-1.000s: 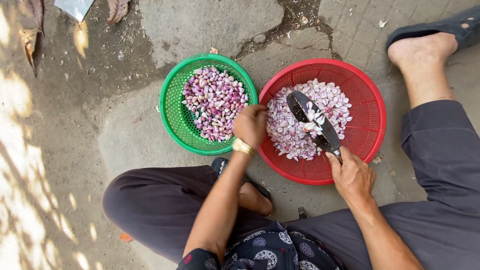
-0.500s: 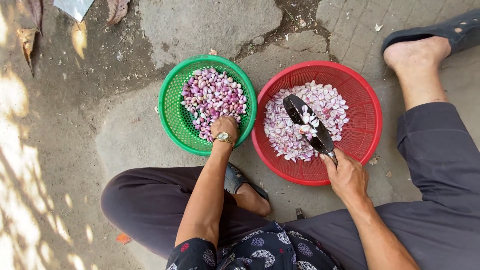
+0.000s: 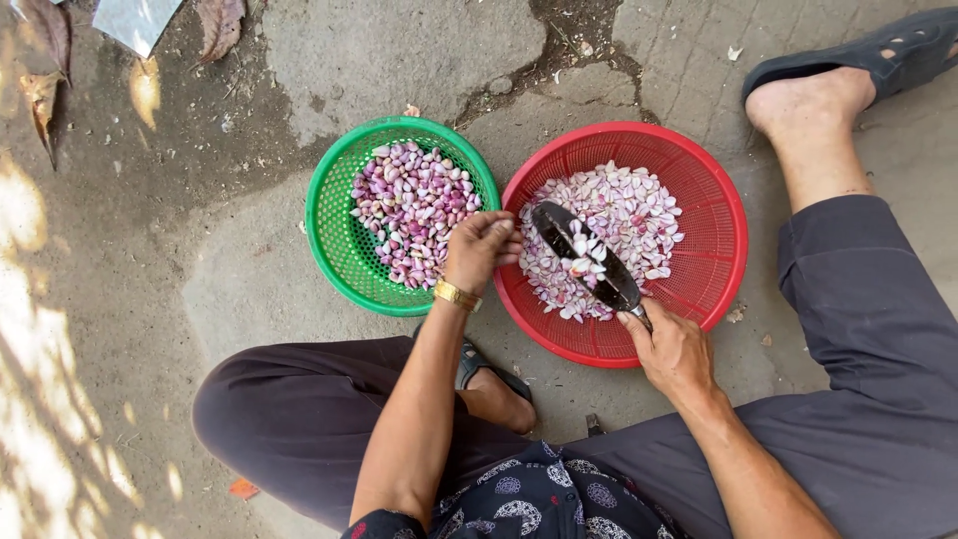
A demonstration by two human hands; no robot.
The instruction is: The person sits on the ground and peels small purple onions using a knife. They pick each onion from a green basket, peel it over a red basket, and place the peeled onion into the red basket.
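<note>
Right now the left hand [image 3: 481, 250] sits curled over the gap where the green basket [image 3: 334, 245] meets the red basket [image 3: 714, 215], fingers drawn together as if pinching something small; whether a shallot is in them cannot be told. Its fingertips point toward the tip of the knife [image 3: 589, 262], which lies just to that hand's right. The right hand [image 3: 677, 351] is clamped on the knife's handle at the near rim of the red basket. The blade's long axis runs on a slant from that hand up and away to the left, so its tip ends close beside the left hand's fingers, with a few pale shallot pieces resting on the flat of the blade. Whole purple shallots [image 3: 414, 210] fill the green basket, to the left of the left hand and touching distance from it; the peeled, paler shallot pieces [image 3: 624, 200] lie heaped in the red basket under and beyond the blade. Both baskets stand on the concrete ground [image 3: 389, 50], rims touching or nearly so.
</note>
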